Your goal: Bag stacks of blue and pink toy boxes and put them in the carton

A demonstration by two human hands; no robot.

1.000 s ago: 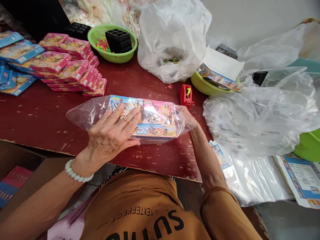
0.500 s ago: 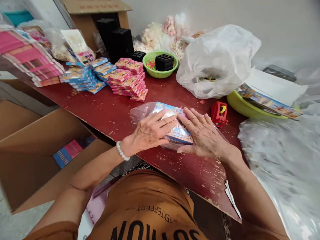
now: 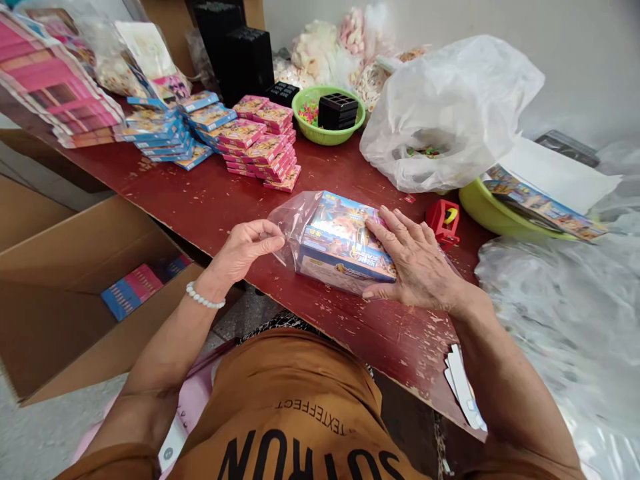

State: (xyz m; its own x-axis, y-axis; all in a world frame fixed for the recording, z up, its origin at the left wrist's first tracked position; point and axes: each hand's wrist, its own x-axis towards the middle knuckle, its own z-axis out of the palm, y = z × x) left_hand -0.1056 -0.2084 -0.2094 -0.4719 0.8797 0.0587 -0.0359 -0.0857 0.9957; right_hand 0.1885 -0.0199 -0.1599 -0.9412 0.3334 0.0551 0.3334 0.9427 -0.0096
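A blue printed box (image 3: 345,233) lies on the dark red table inside a clear plastic bag (image 3: 295,217), whose loose end sticks out on the left. My left hand (image 3: 247,247) pinches the edge of that loose end between thumb and fingers. A white bead bracelet (image 3: 204,297) is on the left wrist. Flat over the box's right end rests my right hand (image 3: 415,260), fingers spread and holding it against the table. Just beyond it stands a red tape dispenser (image 3: 443,222) with a yellow roll.
Stacks of blue boxes (image 3: 160,133) and pink boxes (image 3: 263,147) stand at the back left. A green basket (image 3: 327,137) holds black trays. A white plastic bag (image 3: 450,107) sits behind the dispenser. Lower left is an open carton (image 3: 65,280); clear bags (image 3: 560,307) lie at right.
My left hand has lifted off the box top and moved left to the bag's loose end, closing on it. My right hand stays on the box. The camera view has shifted slightly.
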